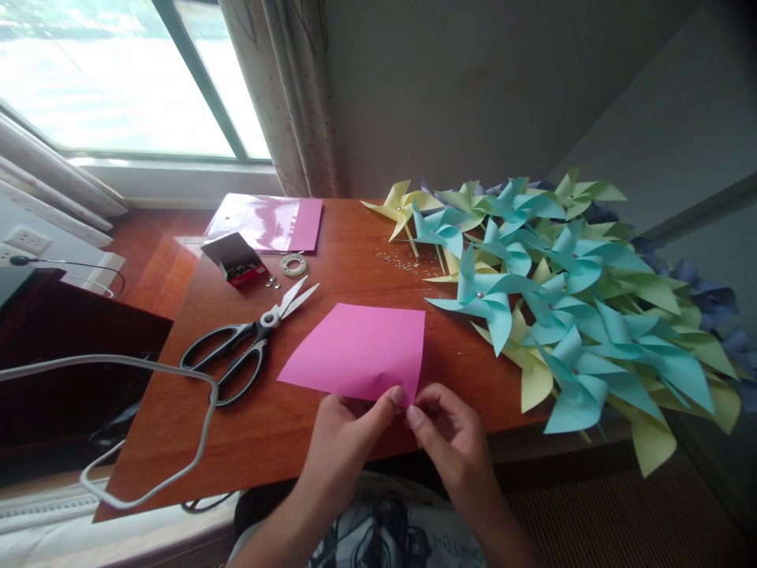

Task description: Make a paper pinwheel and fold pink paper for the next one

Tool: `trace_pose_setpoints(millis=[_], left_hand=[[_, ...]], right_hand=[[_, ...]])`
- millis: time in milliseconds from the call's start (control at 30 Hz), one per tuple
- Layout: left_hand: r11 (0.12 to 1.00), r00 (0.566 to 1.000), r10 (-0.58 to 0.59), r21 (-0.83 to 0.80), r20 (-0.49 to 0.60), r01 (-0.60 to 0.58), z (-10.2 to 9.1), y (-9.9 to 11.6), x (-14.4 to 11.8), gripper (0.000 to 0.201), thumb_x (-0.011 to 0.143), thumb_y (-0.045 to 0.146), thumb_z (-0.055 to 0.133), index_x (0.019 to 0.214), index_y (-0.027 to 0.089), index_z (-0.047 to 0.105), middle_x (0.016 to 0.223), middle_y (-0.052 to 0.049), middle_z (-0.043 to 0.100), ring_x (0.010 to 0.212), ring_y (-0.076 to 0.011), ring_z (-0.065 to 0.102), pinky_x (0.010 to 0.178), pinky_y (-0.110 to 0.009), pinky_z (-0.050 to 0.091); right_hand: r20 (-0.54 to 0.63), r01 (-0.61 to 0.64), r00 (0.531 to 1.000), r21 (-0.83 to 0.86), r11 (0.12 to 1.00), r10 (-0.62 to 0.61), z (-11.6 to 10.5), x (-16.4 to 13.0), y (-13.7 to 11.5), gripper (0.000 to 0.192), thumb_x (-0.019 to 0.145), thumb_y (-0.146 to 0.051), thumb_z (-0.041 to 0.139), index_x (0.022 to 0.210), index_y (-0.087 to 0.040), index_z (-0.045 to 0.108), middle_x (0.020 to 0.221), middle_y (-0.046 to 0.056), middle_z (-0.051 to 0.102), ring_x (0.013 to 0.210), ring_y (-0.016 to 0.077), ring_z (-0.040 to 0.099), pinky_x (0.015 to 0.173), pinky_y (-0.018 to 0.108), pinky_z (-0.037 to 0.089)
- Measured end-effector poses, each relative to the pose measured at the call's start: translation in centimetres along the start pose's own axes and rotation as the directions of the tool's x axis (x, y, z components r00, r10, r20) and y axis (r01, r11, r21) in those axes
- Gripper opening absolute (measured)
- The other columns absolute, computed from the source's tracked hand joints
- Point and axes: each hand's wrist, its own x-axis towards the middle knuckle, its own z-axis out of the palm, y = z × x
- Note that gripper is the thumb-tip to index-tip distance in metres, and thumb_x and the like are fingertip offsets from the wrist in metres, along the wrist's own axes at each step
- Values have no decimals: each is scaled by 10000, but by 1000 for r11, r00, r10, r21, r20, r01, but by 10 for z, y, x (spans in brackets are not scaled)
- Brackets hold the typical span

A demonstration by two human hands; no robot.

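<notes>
Above the middle of the desk's near edge, a sheet of pink paper [360,347] is held at its near right corner by two hands — the left hand [343,438] presses its thumb on top, its other fingers curled below and partly hidden, while the right hand [455,442] pinches the corner's tip between thumb and forefinger, the remaining fingers bent inward. Whether the rest of the sheet touches the wood, I cannot tell. Near the left edge of the desk [348,272] lie black-handled scissors [270,319], blades parted and pointing toward the far edge. Just beyond their tips is a roll of tape [284,266], and left of it a small red box [247,276], lid up. At the far left corner lies a clear plastic sleeve [254,225] with pink paper in it. Turquoise pinwheels [497,304] and pale yellow pinwheels [526,371] crowd the right side, overhanging the near right corner — tiny bits [405,260] are scattered beside them. A white cable [204,442] loops across the near left corner.
</notes>
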Motion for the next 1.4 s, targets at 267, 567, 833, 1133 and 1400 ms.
trace_pose_setpoints(millis=[267,567,833,1133,1400], left_hand=[[1000,1000,21,-8,-7,-21,1,0,0,247,771,371,828,777,140,740,749,-10,699,728,-145,572,682,-233,485],[999,999,30,16,-17,-30,1,-1,-2,247,768,374,828,765,139,749,745,-21,725,718,-150,603,672,-229,496],[993,994,105,58,-8,-105,5,-3,-6,211,733,334,836,825,145,810,826,-83,805,792,-244,722,717,-284,561],[1000,1000,26,-15,-17,-26,1,0,-3,224,755,351,830,777,138,766,746,-41,743,711,-172,630,680,-251,512],[1000,1000,12,-19,-1,-12,0,-1,-3,230,770,353,825,775,137,747,740,-28,699,724,-160,581,686,-250,487]], right_hand=[[-13,-4,1000,4,1000,4,1,-1,1,221,909,-372,673,773,-200,647,675,-34,517,592,113,418,598,224,420],[-43,-19,999,18,1000,20,1,-1,2,192,870,-313,690,735,-192,627,647,-30,548,601,118,476,581,219,407],[-56,-50,997,90,995,55,0,3,7,152,825,-300,705,758,-184,632,705,-2,614,667,137,524,627,230,436],[-22,22,1000,13,1000,-21,2,-1,2,237,886,-400,676,789,-184,654,731,11,602,672,149,532,630,250,461],[-13,45,999,-67,997,-45,-2,-2,1,226,904,-395,658,789,-200,655,704,-11,566,603,132,474,587,246,423]])
